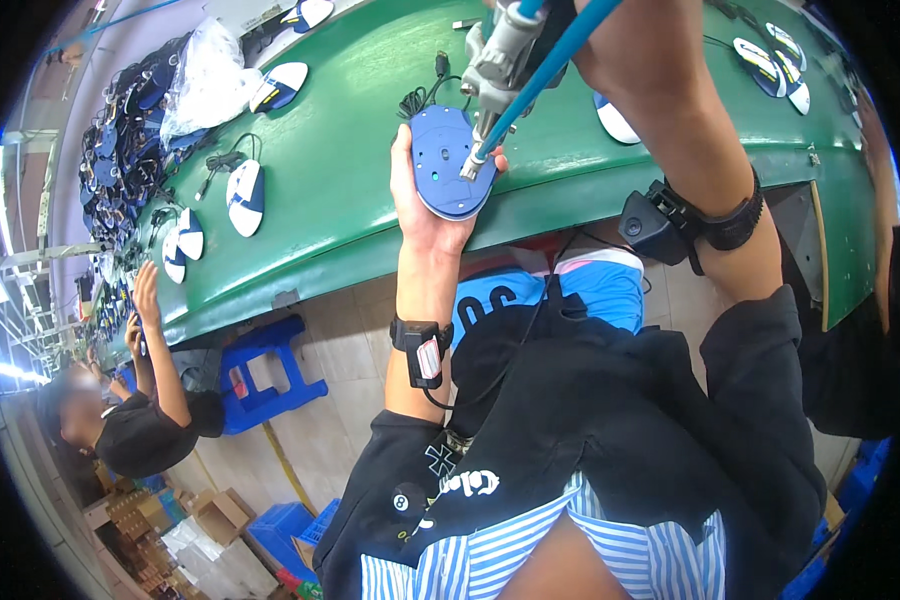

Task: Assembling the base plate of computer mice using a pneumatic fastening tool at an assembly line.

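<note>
blue mouse [452, 160] underside up, over green belt edge; screwdriver [498, 60] tip touching.

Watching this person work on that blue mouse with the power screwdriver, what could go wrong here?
The left hand alone holds the blue mouse base up, over the green bench's edge, so it might slip and drop to the floor. The screwdriver tip sits near the fingertips, so a skid off the screw could nick them. The blue hose might tug the tool sideways.
</note>
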Motion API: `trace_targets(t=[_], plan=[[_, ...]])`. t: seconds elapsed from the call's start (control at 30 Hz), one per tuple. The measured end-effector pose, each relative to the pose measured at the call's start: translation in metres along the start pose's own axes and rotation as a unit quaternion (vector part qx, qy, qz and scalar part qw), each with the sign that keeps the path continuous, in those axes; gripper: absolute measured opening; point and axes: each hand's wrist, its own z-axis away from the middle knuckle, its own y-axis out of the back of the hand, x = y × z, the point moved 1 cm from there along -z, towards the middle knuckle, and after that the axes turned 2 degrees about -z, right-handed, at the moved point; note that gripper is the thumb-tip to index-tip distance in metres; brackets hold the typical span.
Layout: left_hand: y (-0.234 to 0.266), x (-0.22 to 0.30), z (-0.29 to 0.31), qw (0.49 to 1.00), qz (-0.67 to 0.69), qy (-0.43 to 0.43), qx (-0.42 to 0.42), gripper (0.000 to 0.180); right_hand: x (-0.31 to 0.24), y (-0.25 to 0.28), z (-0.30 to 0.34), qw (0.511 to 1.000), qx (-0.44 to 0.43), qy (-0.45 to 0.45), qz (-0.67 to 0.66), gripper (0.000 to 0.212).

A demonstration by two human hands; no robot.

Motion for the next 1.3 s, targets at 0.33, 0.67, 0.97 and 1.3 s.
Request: trace_targets(t=[0.33, 0.67, 0.97, 1.3], plan=[[0.001, 0.002, -0.002, 1.000, -0.002, -0.006, 0.003, 0.057, 0.030, -0.001, 0.004, 0.995, -0.021, 0.061, -0.072, 0.027], [-0.039, 0.025, -0.034, 0.907, -0.378, -0.139, 0.119, 0.046, -0.046, 0.016, -0.021, 0.996, 0.023, 0.090, 0.002, 0.033], [-0.068, -0.001, -0.011, 0.507, -0.786, -0.350, 0.046, 0.053, -0.059, 0.134, 0.029, 0.905, 0.167, 0.215, 0.328, 0.050], [-0.008, -0.015, 0.123, 0.597, -0.727, -0.294, 0.169, 0.018, -0.042, 0.151, 0.256, 0.880, 0.171, -0.338, 0.287, 0.015]])
